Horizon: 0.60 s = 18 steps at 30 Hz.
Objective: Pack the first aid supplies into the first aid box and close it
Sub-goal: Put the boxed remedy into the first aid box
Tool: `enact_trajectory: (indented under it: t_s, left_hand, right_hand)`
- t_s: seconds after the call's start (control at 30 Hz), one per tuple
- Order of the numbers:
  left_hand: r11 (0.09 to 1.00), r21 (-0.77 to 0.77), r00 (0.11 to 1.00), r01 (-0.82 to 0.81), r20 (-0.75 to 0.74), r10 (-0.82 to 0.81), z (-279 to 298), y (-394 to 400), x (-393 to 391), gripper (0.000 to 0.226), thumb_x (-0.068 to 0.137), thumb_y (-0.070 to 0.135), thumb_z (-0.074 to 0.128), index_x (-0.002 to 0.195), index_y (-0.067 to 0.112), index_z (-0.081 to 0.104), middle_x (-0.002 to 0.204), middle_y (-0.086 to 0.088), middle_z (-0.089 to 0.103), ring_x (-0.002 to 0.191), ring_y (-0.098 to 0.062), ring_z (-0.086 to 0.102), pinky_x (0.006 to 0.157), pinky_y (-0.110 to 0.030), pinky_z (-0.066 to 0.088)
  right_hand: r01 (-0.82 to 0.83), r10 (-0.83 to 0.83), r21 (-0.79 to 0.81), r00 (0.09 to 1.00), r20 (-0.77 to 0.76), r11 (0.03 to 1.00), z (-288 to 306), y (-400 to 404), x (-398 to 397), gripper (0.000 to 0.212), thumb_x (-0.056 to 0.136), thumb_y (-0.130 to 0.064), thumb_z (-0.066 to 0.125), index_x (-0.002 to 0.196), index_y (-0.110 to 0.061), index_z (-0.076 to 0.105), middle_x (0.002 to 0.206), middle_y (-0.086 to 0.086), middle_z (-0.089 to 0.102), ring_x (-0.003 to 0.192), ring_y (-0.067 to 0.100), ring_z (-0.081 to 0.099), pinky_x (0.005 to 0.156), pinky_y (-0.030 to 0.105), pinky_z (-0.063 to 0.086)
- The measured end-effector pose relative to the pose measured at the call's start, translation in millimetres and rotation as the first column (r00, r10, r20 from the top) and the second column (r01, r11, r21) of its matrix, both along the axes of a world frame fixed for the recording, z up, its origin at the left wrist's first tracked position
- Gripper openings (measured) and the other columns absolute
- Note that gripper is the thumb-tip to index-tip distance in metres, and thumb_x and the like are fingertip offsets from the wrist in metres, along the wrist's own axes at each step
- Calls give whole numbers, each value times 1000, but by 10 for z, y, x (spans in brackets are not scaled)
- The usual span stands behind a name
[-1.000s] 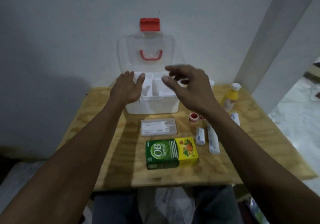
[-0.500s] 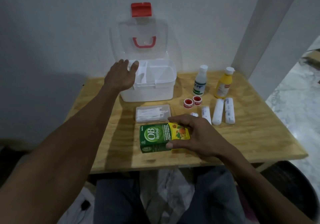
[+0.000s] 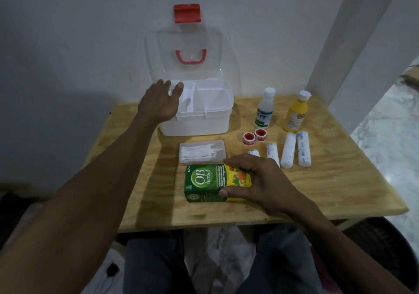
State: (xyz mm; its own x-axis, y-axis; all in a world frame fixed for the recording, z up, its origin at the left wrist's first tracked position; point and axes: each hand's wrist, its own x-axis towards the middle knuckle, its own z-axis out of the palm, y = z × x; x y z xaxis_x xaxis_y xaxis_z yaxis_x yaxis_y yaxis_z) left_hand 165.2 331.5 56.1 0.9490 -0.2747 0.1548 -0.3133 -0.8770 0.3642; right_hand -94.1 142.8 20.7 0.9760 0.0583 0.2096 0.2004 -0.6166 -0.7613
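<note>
The white first aid box [image 3: 204, 124] stands open at the back of the wooden table, its clear lid [image 3: 184, 50] with red handle leaning on the wall. My left hand [image 3: 158, 103] rests on the box's left rim, fingers spread. My right hand [image 3: 256, 180] grips the right end of the green and yellow OB herbal carton [image 3: 204, 182], which lies on the table. Behind it lies a clear case of cotton swabs [image 3: 201, 152]. Two red tape rolls [image 3: 254, 136], several white bandage rolls [image 3: 289, 150], a white bottle [image 3: 264, 108] and a yellow bottle [image 3: 295, 114] sit to the right.
The wooden table [image 3: 340, 180] stands against a white wall, with a white pillar [image 3: 353, 35] at the back right. My knees show below its front edge. A marble floor lies to the right.
My right hand came down from above the box and closed on the carton's right end. My left hand stayed at the box's left rim. The view shifted.
</note>
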Motion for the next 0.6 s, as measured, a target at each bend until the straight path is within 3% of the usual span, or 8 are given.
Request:
enact_trajectory:
  t_s: [0.23, 0.43, 0.6]
  left_hand:
    - [1000, -7, 1000, 12, -5, -12, -21, 15, 39, 75, 98, 62, 16, 153, 13, 27, 162, -12, 20, 150, -29, 17, 121, -45, 13]
    - [999, -12, 999, 34, 5, -34, -52, 28, 87, 75, 98, 61, 14, 153, 12, 29, 162, -14, 21, 149, -32, 17, 121, -45, 14]
    - [999, -31, 1000, 31, 5, -31, -70, 34, 78, 76, 97, 63, 12, 153, 14, 30, 162, -10, 20, 151, -29, 14, 122, -45, 13]
  right_hand:
    - [32, -30, -17, 992, 127, 999, 496, -196, 363, 69, 68, -56, 80, 124, -18, 67, 113, -8, 70, 101, 8, 66, 84, 32, 55]
    - [115, -72, -178, 970, 230, 977, 1105, -449, 987, 75, 69, -66, 70, 125, -18, 66, 111, -2, 71, 95, 10, 68, 81, 37, 57]
    - [125, -67, -344, 982, 175, 930, 1214, -605, 1535, 76, 68, -59, 74, 128, -13, 65, 116, 4, 71, 90, 9, 63, 73, 13, 46]
